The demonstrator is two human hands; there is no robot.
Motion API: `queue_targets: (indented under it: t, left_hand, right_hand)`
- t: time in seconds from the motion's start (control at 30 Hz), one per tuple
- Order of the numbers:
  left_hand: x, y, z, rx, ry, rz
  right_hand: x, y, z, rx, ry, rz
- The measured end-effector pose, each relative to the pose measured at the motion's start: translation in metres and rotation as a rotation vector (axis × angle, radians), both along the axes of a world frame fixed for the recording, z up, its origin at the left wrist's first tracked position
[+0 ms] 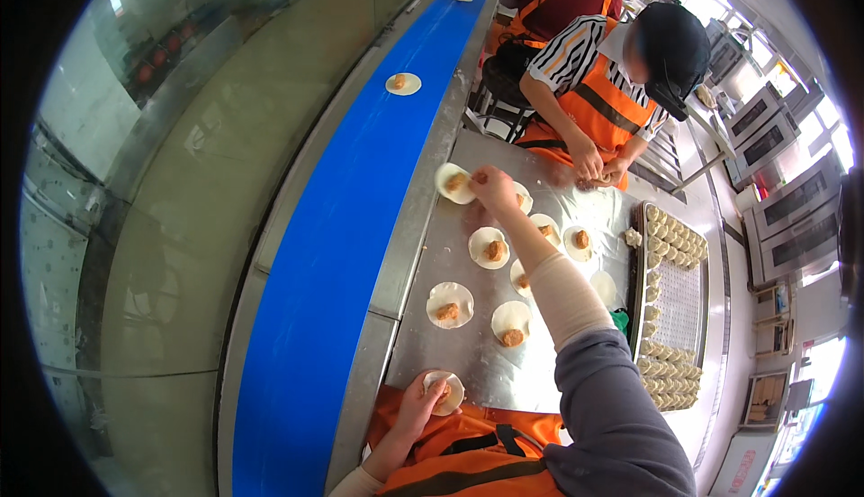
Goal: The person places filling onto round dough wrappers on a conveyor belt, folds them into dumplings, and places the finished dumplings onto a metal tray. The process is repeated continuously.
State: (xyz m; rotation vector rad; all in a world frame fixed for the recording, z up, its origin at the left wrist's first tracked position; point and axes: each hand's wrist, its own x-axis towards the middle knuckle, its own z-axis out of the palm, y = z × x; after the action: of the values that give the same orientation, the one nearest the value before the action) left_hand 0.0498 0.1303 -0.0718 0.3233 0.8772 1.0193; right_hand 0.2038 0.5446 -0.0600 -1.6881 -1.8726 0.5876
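Note:
Close to my orange apron [466, 473], my left hand [417, 408] holds a round dough wrapper [453, 404] with a lump of orange-brown filling, its thumb over the filling. My right hand [494, 188] reaches to the far left of the steel table [432, 355]. Its fingers pinch the edge of another filled wrapper [447, 172], slightly blurred. Between my hands lie several flat wrappers with filling, among them one wrapper [451, 305] nearest the conveyor and one wrapper [511, 321] beside it. My right forearm partly covers some of them.
A blue conveyor belt [324, 240] runs along the left, carrying a filled wrapper [412, 83] and several farther off. At right stands a perforated tray [675, 301] with rows of folded dumplings. Across the table, a co-worker's hands [594, 163] hold dough. A green item [619, 320] lies beside the tray.

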Motion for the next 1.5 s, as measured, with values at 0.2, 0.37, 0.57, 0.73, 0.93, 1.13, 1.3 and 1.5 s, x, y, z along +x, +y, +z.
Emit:
queue_targets:
  t: [0.2, 0.37, 0.57, 0.73, 0.93, 1.13, 1.3, 1.5]
  left_hand:
    - [-0.002, 0.001, -0.002, -0.004, 0.009, -0.018]
    - [-0.001, 0.001, 0.002, -0.069, 0.021, -0.006]
    - [-0.002, -0.006, -0.011, -0.03, -0.012, -0.052]
    - [-0.008, -0.004, -0.012, -0.014, -0.036, -0.098]
    - [-0.004, -0.002, -0.018, -0.029, 0.022, -0.101]
    - [-0.007, 0.0, -0.01, -0.028, 0.086, -0.099]
    - [-0.007, -0.003, -0.013, -0.024, 0.093, -0.087]
    - [-0.008, 0.007, 0.008, -0.037, 0.054, -0.095]
  right_hand:
    - [0.04, -0.024, 0.018, 0.067, -0.481, 0.065]
    - [0.021, 0.01, 0.035, 0.086, -0.315, 0.059]
    - [-0.069, 0.091, 0.032, 0.165, -0.04, 0.133]
    - [-0.146, 0.108, 0.031, 0.111, -0.255, 0.081]
    - [-0.186, 0.104, 0.027, 0.002, -0.352, 0.029]
    - [-0.159, 0.085, 0.028, -0.017, -0.048, 0.084]
    - [-0.067, 0.093, 0.016, -0.13, 0.157, 0.097]
    - [0.054, 0.087, -0.02, -0.105, -0.045, -0.145]
